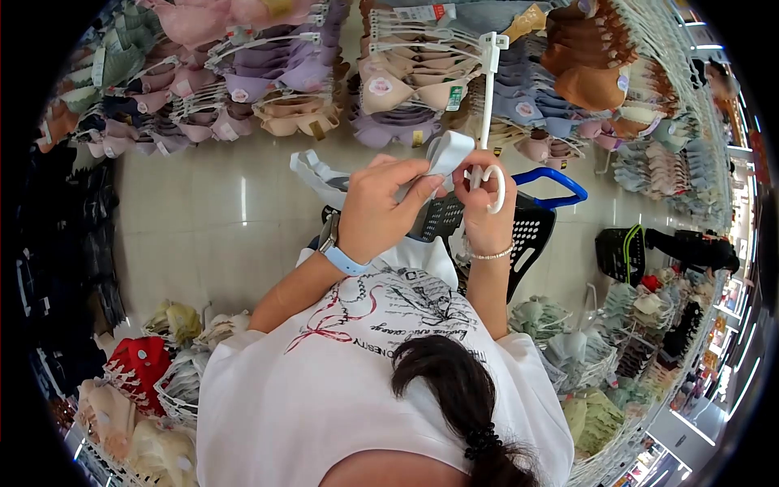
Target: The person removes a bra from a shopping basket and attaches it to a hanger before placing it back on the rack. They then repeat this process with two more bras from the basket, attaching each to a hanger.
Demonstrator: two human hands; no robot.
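My left hand (385, 199), with a watch at the wrist, pinches a pale grey strap (451, 154) that loops up above its fingers. More pale fabric (318, 174) hangs out beyond this hand on the left. Close beside it, my right hand (487, 203) has its fingers curled round the stem of a white hanger hook (498, 191). The hook's open curve sticks out toward me. A white display rod (488, 105) runs just behind the right hand. Where the strap meets the hanger is hidden by my fingers.
Racks of bras on hangers (398, 89) stand ahead. A black basket (531, 235) with a blue handle (556, 174) is beside my right arm. More garments (142, 369) hang behind me. At the right are a black-green basket (621, 253) and a person in dark clothes (698, 249).
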